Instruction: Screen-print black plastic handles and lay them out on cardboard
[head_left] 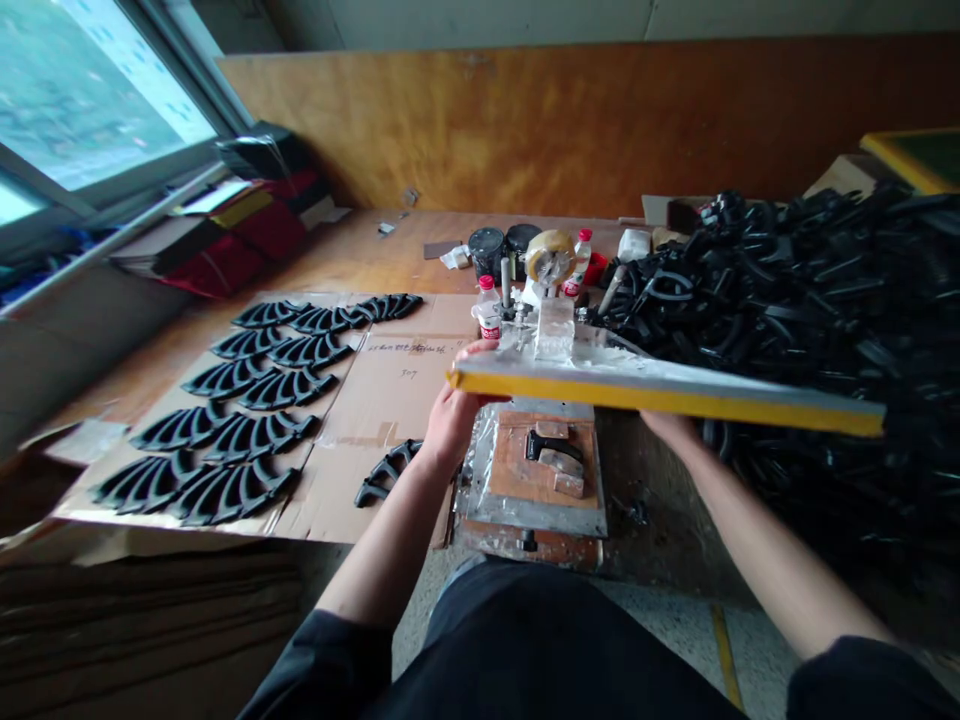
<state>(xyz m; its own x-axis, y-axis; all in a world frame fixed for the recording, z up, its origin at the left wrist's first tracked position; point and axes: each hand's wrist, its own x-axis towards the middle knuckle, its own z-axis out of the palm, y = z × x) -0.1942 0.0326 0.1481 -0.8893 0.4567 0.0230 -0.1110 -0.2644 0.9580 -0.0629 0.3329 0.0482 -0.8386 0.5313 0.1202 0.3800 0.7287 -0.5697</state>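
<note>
A yellow-edged printing screen frame [667, 397] is tilted up over a small wooden jig plate [536, 470] with a black fixture on it. My left hand [454, 410] grips the frame's left corner, thumb on top. Only part of my right hand [675, 430] shows: it reaches under the frame's front edge toward a big heap of black curved plastic parts [810, 330], and its fingers are hidden. One black curved part [386, 472] lies on cardboard just left of the jig.
Rows of black curved parts [240, 410] lie spread on flattened cardboard [375, 400] at left. Behind the frame stand small bottles [488, 310], black ink tins [487, 250] and a tape roll [550, 257]. A plywood wall runs along the back; a window is at upper left.
</note>
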